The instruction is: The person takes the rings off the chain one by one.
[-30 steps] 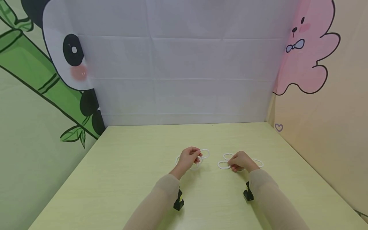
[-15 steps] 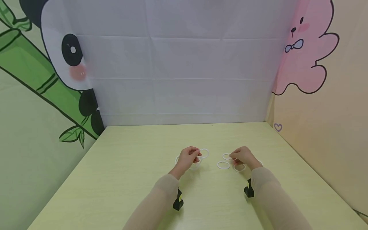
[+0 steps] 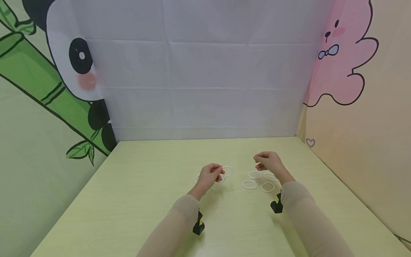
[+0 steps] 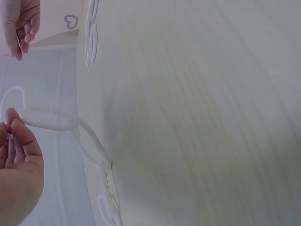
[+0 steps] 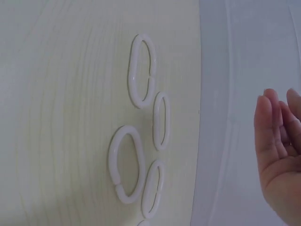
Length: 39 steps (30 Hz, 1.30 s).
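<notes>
My left hand [image 3: 210,177] pinches a white oval plastic chain link [image 3: 232,171] between thumb and fingertips above the table. From it more joined links [image 4: 94,139] trail down to the tabletop in the left wrist view, partly hidden by the hand in the head view. Raised behind several loose white links is my right hand [image 3: 270,162], its fingers loosely bent and nothing visible between them. Those links lie flat and apart: one at front left [image 3: 249,189], one at front right [image 3: 268,192], others behind. Narrow splits show in some, such as the nearest link [image 5: 133,70] in the right wrist view.
The pale wood-grain table [image 3: 144,200] ends at a grey-white cloth backdrop [image 3: 205,107]. Side walls carry a painted panda with bamboo [image 3: 38,71] and a pink bear [image 3: 343,71]. A black wrist camera [image 3: 199,225] hangs under each sleeve.
My right hand has lifted off the loose links and moved back, away from me, uncovering them on the table. The left hand stays in place with its link.
</notes>
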Tool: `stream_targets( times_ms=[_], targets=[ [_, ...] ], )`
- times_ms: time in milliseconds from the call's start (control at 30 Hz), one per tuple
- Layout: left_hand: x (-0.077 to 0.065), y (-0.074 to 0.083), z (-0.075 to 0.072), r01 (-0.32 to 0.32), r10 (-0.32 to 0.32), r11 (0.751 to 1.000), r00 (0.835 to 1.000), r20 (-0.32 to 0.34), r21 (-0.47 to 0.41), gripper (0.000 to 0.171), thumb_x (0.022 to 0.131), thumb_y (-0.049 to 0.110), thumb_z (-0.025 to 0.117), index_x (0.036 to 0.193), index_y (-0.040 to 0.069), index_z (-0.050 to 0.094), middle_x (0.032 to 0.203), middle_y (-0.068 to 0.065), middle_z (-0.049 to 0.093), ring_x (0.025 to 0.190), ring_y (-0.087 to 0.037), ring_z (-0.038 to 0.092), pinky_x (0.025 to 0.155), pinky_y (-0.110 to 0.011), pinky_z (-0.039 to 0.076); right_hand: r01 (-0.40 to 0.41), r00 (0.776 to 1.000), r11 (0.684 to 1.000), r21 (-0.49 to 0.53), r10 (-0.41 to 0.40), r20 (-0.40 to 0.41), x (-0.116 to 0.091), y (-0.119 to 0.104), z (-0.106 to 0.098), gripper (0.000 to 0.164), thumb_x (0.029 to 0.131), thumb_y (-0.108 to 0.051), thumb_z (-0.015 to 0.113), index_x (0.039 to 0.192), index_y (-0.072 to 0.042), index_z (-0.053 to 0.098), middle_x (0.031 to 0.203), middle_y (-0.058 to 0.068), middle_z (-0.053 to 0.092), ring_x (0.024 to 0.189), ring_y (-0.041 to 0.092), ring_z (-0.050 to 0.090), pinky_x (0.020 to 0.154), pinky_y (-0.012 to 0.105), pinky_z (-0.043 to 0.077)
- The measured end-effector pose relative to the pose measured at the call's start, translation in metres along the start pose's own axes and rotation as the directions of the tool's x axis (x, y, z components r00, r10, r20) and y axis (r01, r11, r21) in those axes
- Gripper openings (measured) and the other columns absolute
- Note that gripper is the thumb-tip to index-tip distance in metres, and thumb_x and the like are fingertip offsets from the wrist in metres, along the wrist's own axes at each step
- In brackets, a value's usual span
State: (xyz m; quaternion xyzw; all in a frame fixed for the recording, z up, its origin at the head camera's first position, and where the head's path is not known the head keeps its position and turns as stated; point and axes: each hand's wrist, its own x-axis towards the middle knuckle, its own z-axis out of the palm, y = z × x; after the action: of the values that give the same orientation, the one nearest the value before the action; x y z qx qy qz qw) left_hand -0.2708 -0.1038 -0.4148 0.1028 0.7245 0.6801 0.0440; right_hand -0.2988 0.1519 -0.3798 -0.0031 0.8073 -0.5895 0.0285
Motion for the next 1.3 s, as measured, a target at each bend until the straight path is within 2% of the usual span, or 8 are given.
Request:
stream_targets(
  times_ms=[200,400,700,867,1033,1167,1233,1300],
  targets=[
    [0.0,0.0,0.0,0.002,-0.002,1.0,1.0,0.003,-0.009,0.026,0.095,0.008,0.052,0.11,-0.013,0.054,0.086,-0.008,0.064,0.062,-0.009,0.055,0.06,-0.021,0.048,0.086,0.995,0.996,0.036,-0.087,0.038,0.001,-0.01,0.007,0.035,0.091,-0.015,0.06,0.114,0.011,0.054,0.09,0.01,0.06,0.066,0.015,0.062,0.066,0.031,0.054],
    [0.0,0.001,0.001,0.001,-0.001,1.0,1.0,-0.002,-0.016,0.022,0.095,0.007,0.052,0.107,-0.011,0.056,0.085,-0.008,0.064,0.061,-0.009,0.055,0.059,-0.021,0.048,0.134,0.988,0.99,0.047,-0.137,0.067,0.0,-0.02,0.015,0.033,0.092,-0.013,0.059,0.114,0.01,0.055,0.093,0.011,0.061,0.067,0.016,0.062,0.068,0.032,0.054],
    [0.0,0.002,0.001,0.008,-0.008,1.0,1.0,-0.002,-0.005,0.023,0.095,0.008,0.051,0.107,-0.011,0.055,0.087,-0.011,0.064,0.061,-0.009,0.055,0.058,-0.02,0.047,0.149,0.982,0.986,0.071,-0.156,0.107,-0.002,-0.026,0.029,0.032,0.09,-0.013,0.061,0.113,0.01,0.056,0.091,0.011,0.06,0.065,0.017,0.061,0.066,0.034,0.054],
    [0.001,0.001,0.002,0.001,-0.001,1.0,1.0,-0.001,0.009,0.025,0.095,0.009,0.051,0.108,-0.012,0.055,0.094,-0.02,0.063,0.06,-0.009,0.055,0.058,-0.02,0.047,0.161,0.972,0.986,0.038,-0.165,0.166,-0.004,-0.029,0.037,0.034,0.09,-0.015,0.061,0.113,0.008,0.056,0.092,0.013,0.06,0.067,0.02,0.062,0.067,0.036,0.054],
    [0.002,0.0,0.001,-0.011,0.011,1.0,1.0,0.004,0.007,0.025,0.095,0.01,0.052,0.107,-0.012,0.055,0.094,-0.021,0.063,0.06,-0.009,0.054,0.058,-0.02,0.047,0.167,0.963,0.986,0.003,-0.164,0.213,-0.006,-0.03,0.045,0.032,0.09,-0.016,0.061,0.113,0.007,0.057,0.092,0.013,0.061,0.068,0.021,0.062,0.067,0.036,0.054],
    [-0.008,0.015,0.001,-0.026,0.026,1.0,1.0,0.012,0.008,0.02,0.095,0.006,0.051,0.104,-0.012,0.055,0.094,-0.025,0.062,0.06,-0.011,0.054,0.059,-0.021,0.047,0.164,0.958,0.986,0.004,-0.16,0.238,-0.007,-0.031,0.052,0.032,0.09,-0.015,0.061,0.113,0.007,0.057,0.094,0.013,0.061,0.067,0.022,0.063,0.067,0.036,0.054],
    [-0.013,0.023,0.001,-0.027,0.027,1.0,1.0,0.014,0.016,0.018,0.095,0.004,0.05,0.103,-0.012,0.055,0.095,-0.028,0.061,0.061,-0.012,0.054,0.06,-0.022,0.048,0.158,0.956,0.987,0.008,-0.155,0.25,-0.008,-0.03,0.055,0.032,0.09,-0.014,0.061,0.113,0.007,0.057,0.097,0.017,0.06,0.067,0.022,0.063,0.067,0.036,0.054],
    [-0.013,0.023,0.001,-0.029,0.029,0.999,0.999,0.015,0.017,0.018,0.095,0.003,0.05,0.102,-0.012,0.055,0.095,-0.028,0.061,0.061,-0.012,0.054,0.06,-0.022,0.048,0.16,0.95,0.987,0.016,-0.158,0.268,-0.009,-0.03,0.058,0.032,0.09,-0.013,0.061,0.113,0.008,0.057,0.1,0.021,0.059,0.067,0.022,0.063,0.067,0.036,0.054]
  ],
)
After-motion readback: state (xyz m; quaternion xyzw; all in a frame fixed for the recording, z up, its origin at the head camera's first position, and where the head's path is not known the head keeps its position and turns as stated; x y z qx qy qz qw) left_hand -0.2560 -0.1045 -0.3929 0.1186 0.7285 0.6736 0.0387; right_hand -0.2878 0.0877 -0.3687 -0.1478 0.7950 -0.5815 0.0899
